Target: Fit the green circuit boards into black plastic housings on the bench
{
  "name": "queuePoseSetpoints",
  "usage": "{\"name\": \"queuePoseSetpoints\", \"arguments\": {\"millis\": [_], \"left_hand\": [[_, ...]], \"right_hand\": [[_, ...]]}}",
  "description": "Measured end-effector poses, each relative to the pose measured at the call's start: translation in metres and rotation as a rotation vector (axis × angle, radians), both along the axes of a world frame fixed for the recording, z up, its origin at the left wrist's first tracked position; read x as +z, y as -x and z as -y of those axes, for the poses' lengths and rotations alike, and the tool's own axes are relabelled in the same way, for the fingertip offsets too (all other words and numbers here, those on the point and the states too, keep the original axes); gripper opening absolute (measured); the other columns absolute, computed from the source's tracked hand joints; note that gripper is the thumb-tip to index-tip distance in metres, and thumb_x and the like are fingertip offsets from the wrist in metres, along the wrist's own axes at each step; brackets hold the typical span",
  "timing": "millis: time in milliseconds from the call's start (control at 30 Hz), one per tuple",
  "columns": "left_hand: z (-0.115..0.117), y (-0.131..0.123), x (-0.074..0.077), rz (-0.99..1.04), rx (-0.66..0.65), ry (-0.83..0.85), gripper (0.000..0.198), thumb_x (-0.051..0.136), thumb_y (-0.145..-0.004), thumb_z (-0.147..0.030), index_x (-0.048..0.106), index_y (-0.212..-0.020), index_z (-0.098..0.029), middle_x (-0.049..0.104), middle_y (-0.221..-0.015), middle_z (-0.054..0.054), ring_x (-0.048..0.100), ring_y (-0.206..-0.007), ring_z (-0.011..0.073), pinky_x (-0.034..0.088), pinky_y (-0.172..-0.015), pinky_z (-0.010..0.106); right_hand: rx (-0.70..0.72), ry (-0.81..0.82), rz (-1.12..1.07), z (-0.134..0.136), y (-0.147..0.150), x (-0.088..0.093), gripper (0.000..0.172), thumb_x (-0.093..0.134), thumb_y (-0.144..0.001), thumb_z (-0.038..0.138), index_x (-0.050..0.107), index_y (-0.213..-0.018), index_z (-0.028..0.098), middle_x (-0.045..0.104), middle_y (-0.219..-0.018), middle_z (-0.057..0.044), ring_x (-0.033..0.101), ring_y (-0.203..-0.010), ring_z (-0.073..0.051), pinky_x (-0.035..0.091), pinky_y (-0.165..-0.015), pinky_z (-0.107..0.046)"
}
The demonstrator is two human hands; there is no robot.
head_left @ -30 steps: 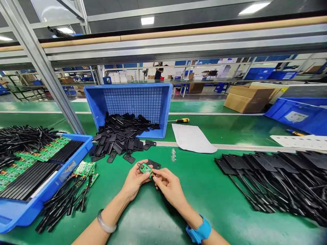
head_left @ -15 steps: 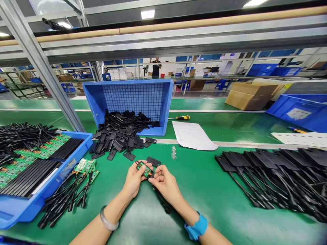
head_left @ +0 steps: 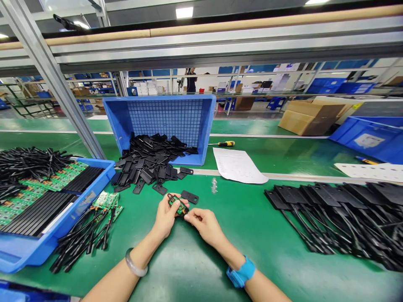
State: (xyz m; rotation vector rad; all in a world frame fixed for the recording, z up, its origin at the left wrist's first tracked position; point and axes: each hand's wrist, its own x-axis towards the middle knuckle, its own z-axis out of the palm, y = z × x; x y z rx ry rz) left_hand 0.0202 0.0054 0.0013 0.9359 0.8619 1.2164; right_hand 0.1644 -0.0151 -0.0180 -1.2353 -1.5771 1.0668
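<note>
My left hand (head_left: 166,217) grips a small green circuit board (head_left: 176,205) seated in a black plastic shell, fingers curled round its left side. My right hand (head_left: 204,224) pinches the board's right end, where a black cable leaves it. Both hands hover low over the green mat. A loose black cover (head_left: 189,196) lies just behind the board. Further back, a heap of black covers (head_left: 147,163) spills from a tipped blue crate (head_left: 208,121).
At left a blue tray (head_left: 22,251) holds green boards and black strips, with cabled boards (head_left: 91,226) beside it. Finished black cabled parts (head_left: 340,214) lie in rows at right. A paper sheet (head_left: 237,165), a screwdriver (head_left: 223,144) and a cardboard box (head_left: 308,115) sit behind.
The board now sits in its black shell rather than held bare. My right hand has closed into a pinch at its right end. The view has shifted slightly.
</note>
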Motion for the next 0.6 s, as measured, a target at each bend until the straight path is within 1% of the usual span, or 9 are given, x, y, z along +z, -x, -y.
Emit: {"name": "queuePoseSetpoints", "arguments": {"millis": [100, 167, 300, 433, 500, 600], "left_hand": [[0.001, 0.0013, 0.0007, 0.029, -0.017, 0.019, 0.046, 0.075, -0.068, -0.043, 0.052, -0.096, -0.016, 0.069, -0.089, 0.01, 0.067, -0.081, 0.0231, 0.053, -0.071, 0.033], [0.0018, 0.0016, 0.0009, 0.026, -0.021, 0.007, 0.045, 0.074, -0.069, -0.043, 0.051, -0.096, -0.016, 0.069, -0.09, 0.01, 0.067, -0.081, 0.0229, 0.053, -0.072, 0.033], [0.0043, -0.0006, 0.0011, -0.045, 0.017, -0.093, 0.04, 0.07, -0.073, -0.043, 0.052, -0.096, -0.016, 0.069, -0.089, 0.009, 0.066, -0.082, 0.0213, 0.052, -0.076, 0.034], [0.0057, -0.0032, 0.0018, -0.129, 0.054, -0.186, 0.035, 0.066, -0.077, -0.043, 0.053, -0.095, -0.016, 0.069, -0.088, 0.009, 0.065, -0.082, 0.02, 0.051, -0.079, 0.033], [0.0037, -0.0031, 0.0021, -0.114, 0.041, -0.163, 0.039, 0.067, -0.075, -0.044, 0.052, -0.096, -0.016, 0.07, -0.089, 0.01, 0.066, -0.081, 0.0201, 0.051, -0.077, 0.033], [-0.0022, -0.0006, 0.0022, -0.051, 0.033, -0.032, 0.047, 0.072, -0.069, -0.046, 0.05, -0.099, -0.016, 0.07, -0.086, 0.009, 0.066, -0.072, 0.0197, 0.051, -0.067, 0.03]], "right_hand": [[0.052, 0.021, -0.017, -0.0017, -0.0006, -0.0022, 0.034, 0.055, -0.079, 0.044, 0.066, -0.063, 0.015, 0.053, -0.051, 0.002, 0.042, -0.05, -0.012, 0.03, -0.049, -0.023], [0.042, 0.012, 0.017, -0.0021, -0.0006, -0.0022, 0.033, 0.055, -0.078, 0.043, 0.067, -0.064, 0.015, 0.054, -0.052, 0.001, 0.042, -0.05, -0.012, 0.029, -0.049, -0.023], [-0.075, -0.028, 0.135, -0.0017, 0.0007, 0.0002, 0.032, 0.055, -0.078, 0.04, 0.062, -0.059, 0.016, 0.047, -0.05, 0.003, 0.036, -0.049, -0.011, 0.024, -0.048, -0.023], [-0.083, 0.001, 0.196, -0.0024, 0.0028, 0.0015, 0.034, 0.056, -0.078, 0.038, 0.052, -0.051, 0.018, 0.037, -0.047, 0.005, 0.031, -0.047, -0.01, 0.021, -0.046, -0.023], [-0.069, -0.008, 0.219, -0.0039, 0.0029, 0.0023, 0.035, 0.056, -0.08, 0.036, 0.049, -0.051, 0.018, 0.037, -0.047, 0.006, 0.032, -0.047, -0.01, 0.021, -0.046, -0.023], [0.018, -0.08, 0.24, -0.0094, -0.0013, 0.0035, 0.034, 0.052, -0.085, 0.035, 0.054, -0.056, 0.018, 0.045, -0.051, 0.004, 0.039, -0.049, -0.011, 0.028, -0.048, -0.022]]}}
